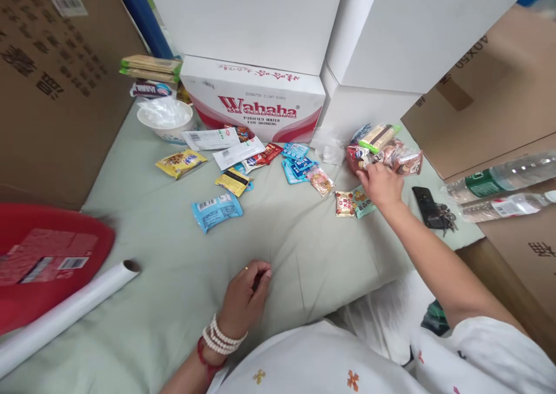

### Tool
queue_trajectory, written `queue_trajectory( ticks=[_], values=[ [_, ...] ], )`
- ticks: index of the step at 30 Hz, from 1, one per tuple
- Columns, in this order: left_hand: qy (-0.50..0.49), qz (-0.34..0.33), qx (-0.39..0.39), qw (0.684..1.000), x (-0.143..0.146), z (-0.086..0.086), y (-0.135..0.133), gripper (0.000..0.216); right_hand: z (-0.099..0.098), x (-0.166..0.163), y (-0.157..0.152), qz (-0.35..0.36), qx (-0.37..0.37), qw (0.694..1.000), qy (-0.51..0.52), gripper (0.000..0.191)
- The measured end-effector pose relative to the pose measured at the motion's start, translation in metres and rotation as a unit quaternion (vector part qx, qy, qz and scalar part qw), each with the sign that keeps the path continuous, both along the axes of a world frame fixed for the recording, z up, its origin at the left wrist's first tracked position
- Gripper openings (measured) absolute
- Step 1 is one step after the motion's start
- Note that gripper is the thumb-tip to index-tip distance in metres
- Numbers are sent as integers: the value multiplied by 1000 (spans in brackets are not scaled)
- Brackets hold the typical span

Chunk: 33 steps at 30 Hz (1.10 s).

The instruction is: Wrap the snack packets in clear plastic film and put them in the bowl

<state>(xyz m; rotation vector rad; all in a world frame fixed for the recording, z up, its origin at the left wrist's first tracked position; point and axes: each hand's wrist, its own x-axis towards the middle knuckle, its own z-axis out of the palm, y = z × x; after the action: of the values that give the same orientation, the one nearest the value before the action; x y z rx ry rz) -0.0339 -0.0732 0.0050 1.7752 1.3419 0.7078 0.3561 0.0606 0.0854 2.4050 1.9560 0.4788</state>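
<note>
My right hand [383, 184] reaches to the heap of wrapped snacks [393, 150] at the right, its fingers bent and pinched at the edge of a snack packet [358, 157]. Just below that hand lie a small red-and-cream packet [344, 204] and a green packet [363, 203]. My left hand [248, 292] rests on the pale green cloth [174, 301] with curled fingers and nothing visible in it. Beyond the left hand lies a blue packet [217, 211]. Further back are a yellow packet [181, 163], two white packets [238, 152] and several small blue sachets [297, 167].
A Wahaha water carton [256, 101] and white boxes [377, 40] stand along the back. A white bowl [165, 121] holds clear plastic. At right lie a black phone [425, 207], keys [446, 217] and plastic bottles [504, 177]. A white tube [69, 318] and red container [52, 255] lie left.
</note>
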Motion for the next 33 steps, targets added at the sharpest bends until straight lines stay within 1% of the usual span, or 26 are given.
queue_trajectory(
  ticks=[2,4,6,8,11,15,18,21,25,28,33],
  values=[
    [8,-2,1,1000,0,0,0,28,-19,2,-12,-23,-19,1000,7,38],
    [14,-3,1,1000,0,0,-1,28,-28,12,-17,-45,-19,999,14,37],
    [20,-1,0,1000,1,0,-1,28,-30,26,-20,-45,-14,999,15,41],
    [25,2,-2,1000,0,-1,-2,29,-31,41,-26,-28,-9,999,14,44],
    [28,4,0,1000,0,-1,-2,29,-34,67,-41,-12,3,1000,15,43],
    [31,2,6,1000,1,0,-2,29,-44,114,-61,-14,26,999,17,43],
    [35,3,15,999,1,1,-1,28,-49,150,-65,-26,38,999,21,42],
    [42,5,20,999,2,2,-1,28,-49,182,-55,-59,46,997,29,38],
    [48,8,20,999,2,2,-1,27,-47,215,-28,-106,71,990,62,29],
    [45,13,31,998,2,2,-1,24,-45,233,-6,-116,88,986,79,25],
    [37,17,48,998,0,0,-2,19,-40,253,38,-128,93,983,89,24]
  ],
)
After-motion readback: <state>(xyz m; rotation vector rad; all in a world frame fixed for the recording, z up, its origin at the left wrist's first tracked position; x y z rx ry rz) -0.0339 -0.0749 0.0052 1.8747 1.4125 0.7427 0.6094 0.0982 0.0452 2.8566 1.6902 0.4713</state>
